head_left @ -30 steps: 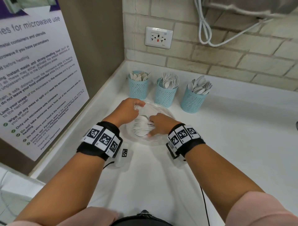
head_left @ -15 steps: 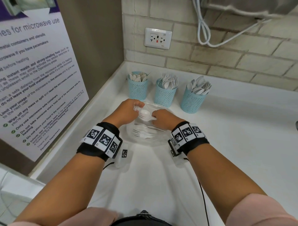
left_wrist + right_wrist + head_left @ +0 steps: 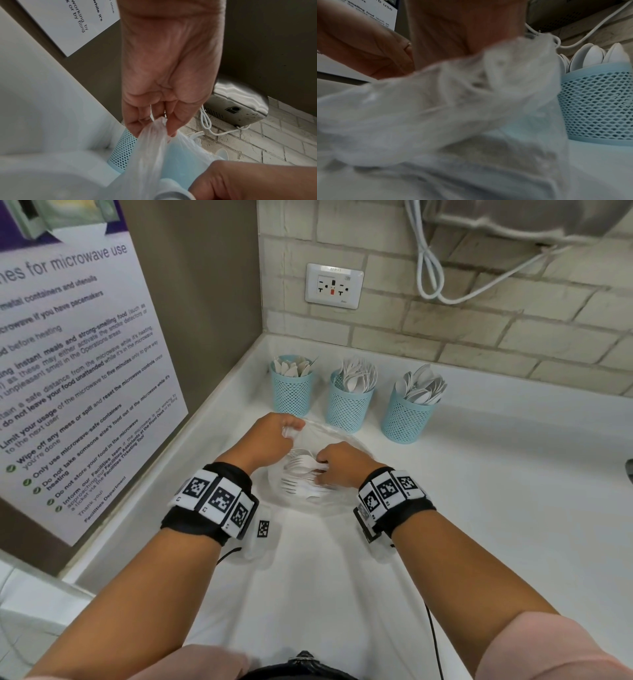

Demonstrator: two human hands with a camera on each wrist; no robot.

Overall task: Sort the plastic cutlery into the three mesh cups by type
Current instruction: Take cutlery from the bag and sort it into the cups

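Three blue mesh cups stand in a row by the brick wall: the left cup (image 3: 291, 392), the middle cup (image 3: 347, 409) and the right cup (image 3: 406, 419), which holds white spoons (image 3: 594, 55). All three hold white cutlery. In front of them a clear plastic bag (image 3: 337, 436) lies on the counter with several white forks and spoons (image 3: 298, 486) inside. My left hand (image 3: 291, 429) pinches the bag's upper edge (image 3: 159, 128) and holds it up. My right hand (image 3: 323, 470) is inside the bag's mouth, fingers curled round white cutlery (image 3: 306, 463) on the pile.
White counter (image 3: 479, 508) in a corner, with a raised edge at the left and a poster-covered wall (image 3: 78, 371) beside it. On the brick wall behind are an outlet (image 3: 334, 285) and a white cable (image 3: 431, 278) from a metal appliance (image 3: 240, 106).
Half a second ago my right hand held a spoon lifted near the left hand. It has since come back down to the pile in the bag. The left hand kept its pinch on the bag.
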